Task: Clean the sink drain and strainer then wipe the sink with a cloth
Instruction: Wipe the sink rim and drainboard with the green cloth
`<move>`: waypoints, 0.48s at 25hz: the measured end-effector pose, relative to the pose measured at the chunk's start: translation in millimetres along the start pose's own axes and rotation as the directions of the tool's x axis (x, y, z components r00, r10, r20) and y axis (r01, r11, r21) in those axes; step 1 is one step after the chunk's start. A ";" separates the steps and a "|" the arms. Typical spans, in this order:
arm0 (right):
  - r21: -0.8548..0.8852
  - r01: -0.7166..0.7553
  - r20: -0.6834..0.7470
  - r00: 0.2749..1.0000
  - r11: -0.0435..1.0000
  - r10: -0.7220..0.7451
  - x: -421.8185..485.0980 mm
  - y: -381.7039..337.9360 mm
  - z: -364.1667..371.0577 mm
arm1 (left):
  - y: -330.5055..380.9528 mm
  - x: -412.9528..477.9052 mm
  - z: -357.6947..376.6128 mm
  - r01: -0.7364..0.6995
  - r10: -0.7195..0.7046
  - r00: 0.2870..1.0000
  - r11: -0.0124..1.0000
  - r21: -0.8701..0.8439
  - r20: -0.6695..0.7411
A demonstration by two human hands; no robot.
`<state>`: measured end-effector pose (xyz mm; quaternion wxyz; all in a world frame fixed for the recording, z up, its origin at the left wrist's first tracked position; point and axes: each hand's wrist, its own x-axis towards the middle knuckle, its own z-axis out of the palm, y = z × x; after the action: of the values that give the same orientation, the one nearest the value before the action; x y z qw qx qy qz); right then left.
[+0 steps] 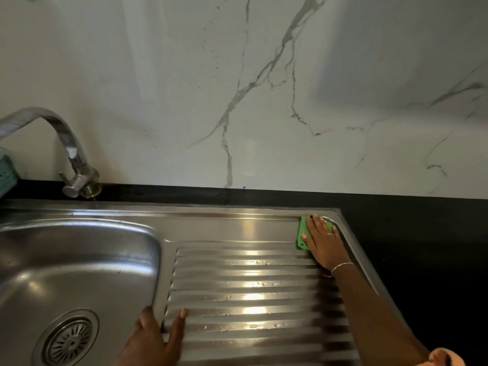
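Stainless steel sink [184, 211] is set into a black surface [422, 247], with its bowl [79, 260] to the left and its ribbed drainboard [250, 297] to the right. Right hand [323, 241] lies flat at the far right corner of the drainboard, fingers straight and slightly spread, palm down on a folded green cloth [302, 233]. The cloth is pressed against the steel just inside the raised rim, and its left and far edges show beyond the fingers. A thin silver bracelet [340, 266] is on that wrist and a ring [330, 233] on one finger. A pink sleeve [446, 357] shows at the lower right corner of the view. Left hand [155, 336] rests at the near edge of the sink, on the ridge dividing bowl from drainboard. Its fingers are extended and parted, with one digit on the bowl side and one on the ribs, and it holds nothing. Round slotted metal strainer [70, 342] sits in the drain at the bottom of the bowl, near the left hand but apart from it. Scattered water droplets lie along several ribs of the drainboard. A curved chrome tap [52, 143] stands on the surface at the far edge behind the bowl, its spout arching left. A teal object [5, 167], cut off by the left edge of the view, cannot be identified. A white marble-veined wall [264, 88] rises behind the surface.
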<state>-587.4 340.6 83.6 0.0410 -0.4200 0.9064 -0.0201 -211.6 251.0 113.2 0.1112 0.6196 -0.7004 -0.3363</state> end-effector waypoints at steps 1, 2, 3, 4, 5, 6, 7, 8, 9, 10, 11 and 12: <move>-0.006 -0.060 -0.021 0.998 0.998 0.060 -2.5 1.5 -0.4 | -0.4 0.6 0.4 -0.004 0.004 1.000 1.000 -0.002 -0.001; -0.013 -0.127 -0.054 0.991 0.992 0.126 -4.9 -1.7 0.0 | -0.9 1.2 0.9 -0.006 0.006 1.000 1.000 -0.001 -0.004; -0.015 -0.198 -0.090 0.977 0.980 0.196 -6.8 -8.1 0.6 | -1.2 1.6 1.6 -0.005 0.005 1.000 1.000 -0.005 -0.009; -0.004 -0.261 -0.113 0.959 0.965 0.259 -8.3 -16.0 1.0 | -1.4 1.8 2.5 -0.006 0.006 1.000 1.000 -0.017 -0.017; 0.025 -0.309 -0.121 0.943 0.951 0.310 -9.0 -23.6 0.6 | -1.0 1.8 3.3 -0.009 0.008 1.000 1.000 -0.030 -0.029; 0.059 -0.346 -0.112 0.930 0.936 0.351 -9.1 -30.2 -0.7 | -0.9 2.5 4.0 -0.011 0.010 0.999 0.999 -0.041 -0.040; 0.081 -0.374 -0.093 0.920 0.924 0.381 -8.5 -34.7 -1.7 | -0.6 2.6 4.6 -0.015 0.012 0.999 0.999 -0.050 -0.049; 0.080 -0.391 -0.080 0.914 0.917 0.397 -8.1 -37.4 -2.6 | -0.3 2.9 5.4 -0.024 0.020 0.998 0.998 -0.063 -0.060; 0.068 -0.397 -0.085 0.912 0.915 0.402 -8.2 -39.4 -3.0 | 0.1 2.4 5.7 -0.042 0.036 0.996 0.996 -0.080 -0.077; 0.054 -0.398 -0.108 0.909 0.916 0.402 -8.9 -40.6 -2.5 | 0.7 0.6 6.2 -0.068 0.058 0.993 0.993 -0.097 -0.100; 0.048 -0.398 -0.137 0.906 0.916 0.401 -9.4 -41.1 -2.0 | 2.0 -2.1 6.3 -0.098 0.084 0.988 0.989 -0.106 -0.126; 0.045 -0.398 -0.157 0.903 0.916 0.400 -9.6 -40.6 -2.6 | 3.2 -5.1 6.4 -0.127 0.108 0.982 0.985 -0.114 -0.154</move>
<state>-550.6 321.7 89.6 -0.0273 -0.2224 0.9732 -0.0508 -216.8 258.0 111.6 0.2203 0.5922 -0.7036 -0.3251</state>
